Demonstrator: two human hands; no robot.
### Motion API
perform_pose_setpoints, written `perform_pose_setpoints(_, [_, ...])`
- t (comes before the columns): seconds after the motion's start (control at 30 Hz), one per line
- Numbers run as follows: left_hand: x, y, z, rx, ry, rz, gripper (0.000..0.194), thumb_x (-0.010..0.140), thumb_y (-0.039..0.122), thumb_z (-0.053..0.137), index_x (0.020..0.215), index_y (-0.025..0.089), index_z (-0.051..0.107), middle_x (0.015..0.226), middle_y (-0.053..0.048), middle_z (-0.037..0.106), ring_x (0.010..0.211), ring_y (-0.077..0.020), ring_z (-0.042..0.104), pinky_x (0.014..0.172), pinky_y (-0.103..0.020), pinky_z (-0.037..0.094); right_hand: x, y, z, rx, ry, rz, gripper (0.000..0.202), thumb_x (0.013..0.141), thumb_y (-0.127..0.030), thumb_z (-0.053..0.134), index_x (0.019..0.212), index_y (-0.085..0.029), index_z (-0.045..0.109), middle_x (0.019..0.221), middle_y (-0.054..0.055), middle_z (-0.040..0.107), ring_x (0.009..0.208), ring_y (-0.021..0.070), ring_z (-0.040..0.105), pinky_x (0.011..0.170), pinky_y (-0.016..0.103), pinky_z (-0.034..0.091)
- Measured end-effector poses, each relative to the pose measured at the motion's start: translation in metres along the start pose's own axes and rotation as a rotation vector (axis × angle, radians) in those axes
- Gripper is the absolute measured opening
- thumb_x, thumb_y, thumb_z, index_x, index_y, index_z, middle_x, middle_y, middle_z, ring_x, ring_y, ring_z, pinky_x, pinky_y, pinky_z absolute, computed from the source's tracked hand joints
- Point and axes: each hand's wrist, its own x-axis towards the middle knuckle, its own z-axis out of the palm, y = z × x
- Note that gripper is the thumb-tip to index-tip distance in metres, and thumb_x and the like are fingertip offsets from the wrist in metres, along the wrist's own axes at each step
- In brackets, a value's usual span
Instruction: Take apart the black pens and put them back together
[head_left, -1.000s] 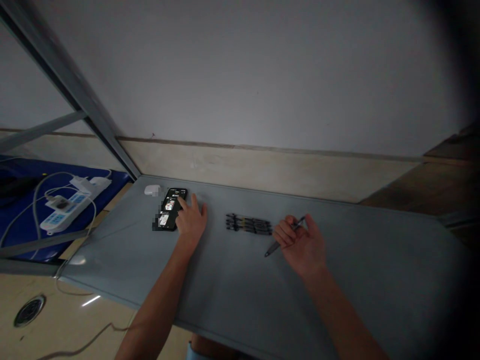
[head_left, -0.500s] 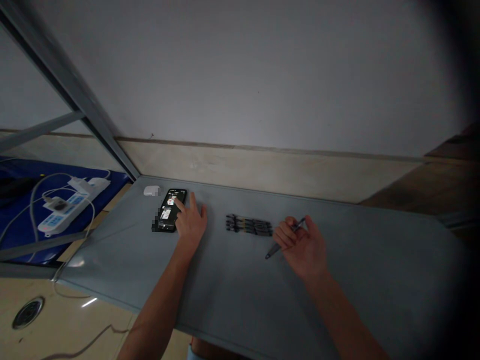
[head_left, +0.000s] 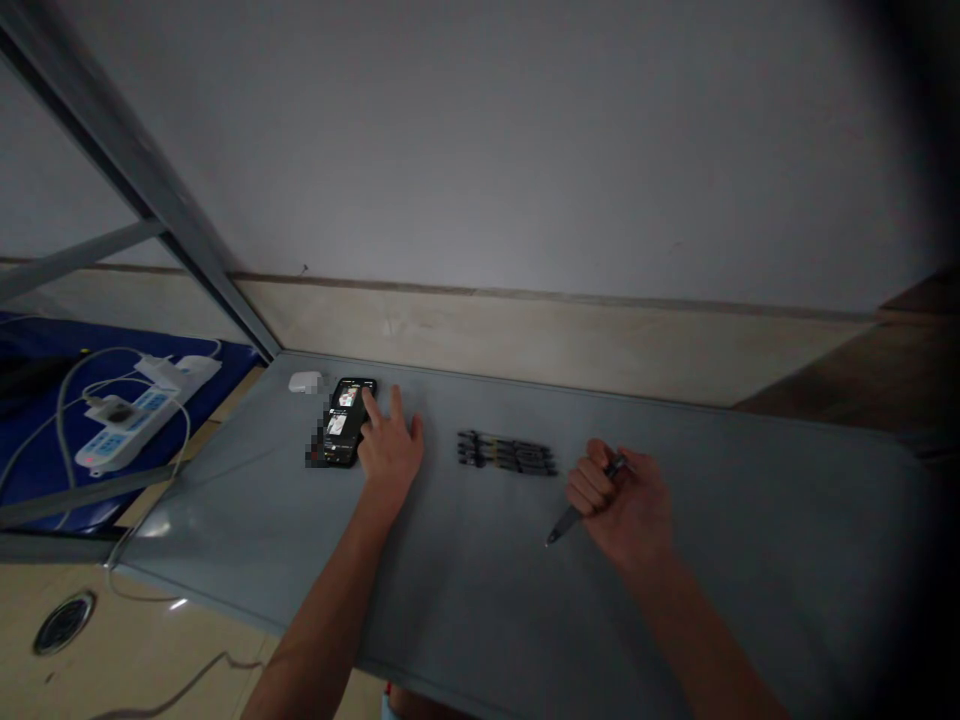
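Note:
My left hand [head_left: 391,450] is at the right edge of a black phone [head_left: 344,428] with a lit screen. Its fingers are spread, and one fingertip reaches over the upper right of the screen; whether it touches the glass I cannot tell. In my closed right hand [head_left: 622,495] is a dark pen [head_left: 564,522], its lower end slanting down to the left. The thumb lies at the pen's upper end. Between the two hands, several dark pens [head_left: 506,454] lie side by side on the grey table [head_left: 480,580].
A small white case [head_left: 304,382] sits left of the phone near the table's back edge. Farther left, a white power strip [head_left: 146,420] with plugs and cables rests on a blue surface [head_left: 45,345]. A metal frame post [head_left: 202,265] rises at the table's back left corner, before the wall.
My left index finger has moved up and right across the phone's screen. The right hand has shifted right and slightly down, its thumb now folded onto the pen's upper end.

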Motion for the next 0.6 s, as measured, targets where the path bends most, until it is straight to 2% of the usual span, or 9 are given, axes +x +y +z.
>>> perform_pose_setpoints(0.23, [-0.006,0.007,0.001,-0.022,-0.036,0.076,0.06,0.094,0.049,0.036,0.151,0.03,0.028,0.158,-0.015,0.017,0.108,-0.033,0.056,0.077,-0.043,0.054,0.0,0.0,0.0,0.02,0.035,-0.006,0.021,0.078,-0.032,0.056,0.064,-0.022,0.044,0.054,-0.008,0.011,0.046,0.0097,0.006,0.038,0.025,0.016])
perform_pose_setpoints(0.4, [-0.007,0.009,0.002,-0.004,-0.031,0.107,0.058,0.095,0.049,0.035,0.149,0.028,0.031,0.155,-0.016,0.025,0.11,-0.0332,0.055,0.078,-0.043,0.053,-0.001,0.0,-0.001,0.013,0.036,-0.018,0.021,0.078,-0.032,0.056,0.064,-0.021,0.045,0.053,-0.008,0.011,0.046,0.0098,0.007,0.037,0.024,0.019])
perform_pose_setpoints(0.5, [-0.006,0.008,0.003,-0.001,-0.023,0.13,0.058,0.095,0.05,0.035,0.148,0.027,0.033,0.151,-0.016,0.031,0.108,-0.0329,0.055,0.077,-0.042,0.053,-0.001,0.0,0.005,0.052,0.054,-0.017,0.024,0.082,-0.036,0.054,0.066,-0.021,0.044,0.055,-0.007,0.018,0.046,0.0105,0.016,0.04,0.025,0.029])
perform_pose_setpoints(0.6, [-0.006,0.007,0.004,-0.006,-0.042,0.143,0.056,0.095,0.05,0.033,0.146,0.026,0.038,0.148,-0.016,0.036,0.11,-0.0333,0.054,0.078,-0.042,0.053,-0.001,0.0,0.01,0.115,0.035,-0.007,0.029,0.083,-0.037,0.054,0.065,-0.021,0.037,0.059,-0.003,0.026,0.052,0.013,0.031,0.047,0.027,0.039])
